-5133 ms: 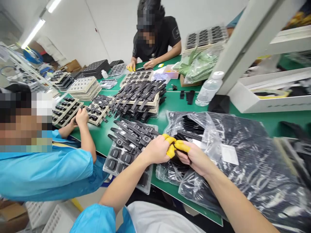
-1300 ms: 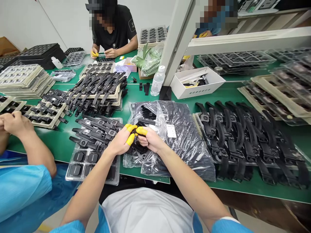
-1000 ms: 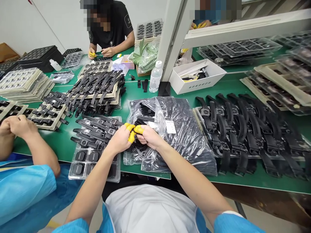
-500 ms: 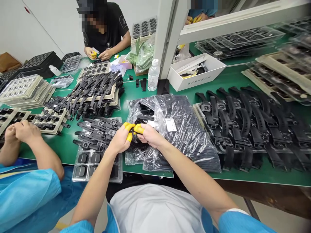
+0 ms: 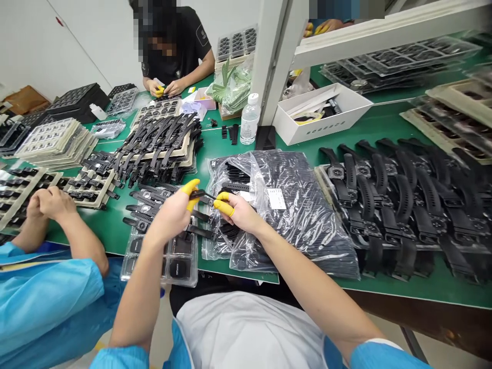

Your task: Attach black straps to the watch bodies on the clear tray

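My left hand (image 5: 172, 211), with yellow finger cots on its fingertips, pinches one end of a black smartwatch (image 5: 198, 194). My right hand (image 5: 242, 212), also in yellow cots, grips the strap at the other end, so the piece stretches between both hands. Below and left of them, several black watches with straps (image 5: 148, 210) lie across a clear plastic tray (image 5: 192, 281) with dark square pieces in its pockets. Under my right hand is a clear bag of black straps (image 5: 307, 215) with a white label. The watch's details are too small to read.
To the right, strapped watches (image 5: 384, 189) cover a tray. Behind stand a water bottle (image 5: 249, 120), a white box (image 5: 323, 118) and a post. A pile of watches (image 5: 157, 143) lies back left. A co-worker's clasped hands (image 5: 54, 202) rest at left; another person sits opposite.
My hands have moved apart, the left one going left and slightly up. The black watch now shows between them. The view has shifted a little, moving the scene right.
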The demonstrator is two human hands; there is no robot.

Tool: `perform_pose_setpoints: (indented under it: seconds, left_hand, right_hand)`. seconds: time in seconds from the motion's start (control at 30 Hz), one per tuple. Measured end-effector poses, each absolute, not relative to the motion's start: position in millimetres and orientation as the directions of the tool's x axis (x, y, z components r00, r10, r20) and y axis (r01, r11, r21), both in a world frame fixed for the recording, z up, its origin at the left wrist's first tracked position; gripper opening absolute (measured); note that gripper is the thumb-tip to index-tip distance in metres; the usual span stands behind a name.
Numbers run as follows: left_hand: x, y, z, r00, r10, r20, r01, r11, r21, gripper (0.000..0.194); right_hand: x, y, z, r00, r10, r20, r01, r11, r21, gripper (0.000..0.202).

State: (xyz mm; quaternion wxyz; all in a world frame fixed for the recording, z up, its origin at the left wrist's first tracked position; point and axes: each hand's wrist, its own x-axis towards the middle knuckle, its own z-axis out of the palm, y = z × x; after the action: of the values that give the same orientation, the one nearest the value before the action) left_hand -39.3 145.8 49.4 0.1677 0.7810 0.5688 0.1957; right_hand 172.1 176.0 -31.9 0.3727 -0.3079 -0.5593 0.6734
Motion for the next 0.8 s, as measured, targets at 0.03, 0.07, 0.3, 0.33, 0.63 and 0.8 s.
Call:
perform_pose_setpoints:
  seconds: [0.03, 0.07, 0.3, 0.33, 0.63, 0.8]
  left_hand:
    - [-51.0, 143.9, 61.4, 0.273, 0.959, 0.074, 0.851, -0.277, 0.447, 0.051]
    - [-63.4, 141.1, 70.9, 0.281, 0.959, 0.035, 0.879, -0.272, 0.392, 0.045]
    - [-129.9, 96.2, 78.0, 0.294, 0.937, -0.186, 0.955, -0.28, 0.098, 0.033]
    - [-134.1, 89.7, 75.7, 0.288, 0.933, -0.214, 0.955, -0.264, 0.137, 0.033]
    - [-136.6, 73.1, 34.7, 0.456, 0.856, -0.245, 0.89, -0.433, 0.144, 0.031]
    - [-144.7, 64.1, 19.3, 0.45, 0.891, 0.056, 0.878, -0.453, 0.154, 0.03]
  right_hand:
    - [172.9, 175.8, -33.3, -0.545, 0.838, 0.034, -0.108, -0.03, -0.994, 0.036]
    - [173.8, 175.7, -34.3, -0.558, 0.826, 0.077, -0.047, 0.061, -0.997, 0.033]
    - [170.3, 154.7, -25.2, -0.788, 0.576, 0.218, 0.322, 0.687, -0.652, 0.028]
    - [167.7, 146.4, -21.9, -0.816, 0.541, 0.204, 0.339, 0.734, -0.589, 0.029]
    - [152.1, 91.9, -13.8, -0.899, 0.422, -0.12, 0.435, 0.826, -0.358, 0.013]
    - [169.4, 86.9, 41.7, -0.893, 0.444, 0.067, 0.403, 0.859, -0.316, 0.01]
